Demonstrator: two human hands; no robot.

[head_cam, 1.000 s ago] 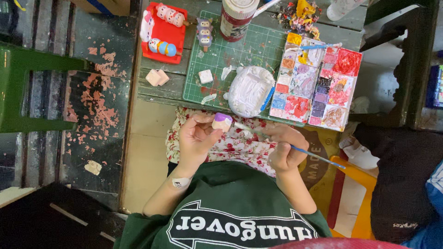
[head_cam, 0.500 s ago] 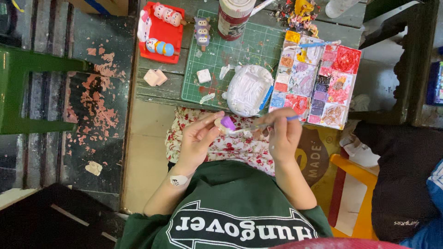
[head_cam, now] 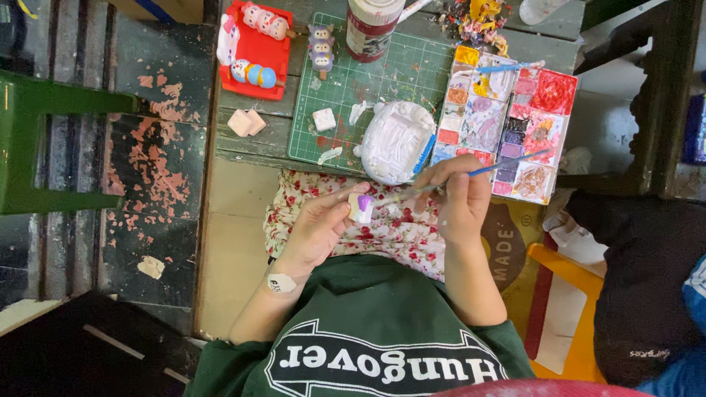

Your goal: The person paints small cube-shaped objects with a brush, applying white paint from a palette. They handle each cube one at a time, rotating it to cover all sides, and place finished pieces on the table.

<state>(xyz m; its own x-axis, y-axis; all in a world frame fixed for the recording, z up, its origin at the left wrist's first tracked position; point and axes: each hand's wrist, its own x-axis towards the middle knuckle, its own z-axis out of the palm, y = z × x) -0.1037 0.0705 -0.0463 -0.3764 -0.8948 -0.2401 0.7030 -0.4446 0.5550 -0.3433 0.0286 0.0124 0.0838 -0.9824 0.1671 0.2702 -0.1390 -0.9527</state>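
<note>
My left hand (head_cam: 320, 228) holds a small white figurine (head_cam: 361, 207) with a purple patch, pinched between the fingertips over my lap. My right hand (head_cam: 460, 202) grips a thin blue-handled paintbrush (head_cam: 507, 162). Its bristle end points left at the figurine, and its handle slants up to the right across the paint palette (head_cam: 540, 125). A floral cloth (head_cam: 397, 228) lies under both hands. A white ridged dish (head_cam: 397, 141) sits just above them on the green cutting mat (head_cam: 346, 81).
A red tray (head_cam: 257, 51) with painted figures, a jar (head_cam: 371, 26) and small white pieces stand on the worn wooden table (head_cam: 250, 143). A green stool (head_cam: 44, 147) is at the left. A yellow chair (head_cam: 566, 309) and dark bag (head_cam: 647, 294) are at the right.
My right hand has risen and turned the brush. Its handle swung from the lower right up over the palette, and the tip stayed near the figurine. My left hand barely shifted.
</note>
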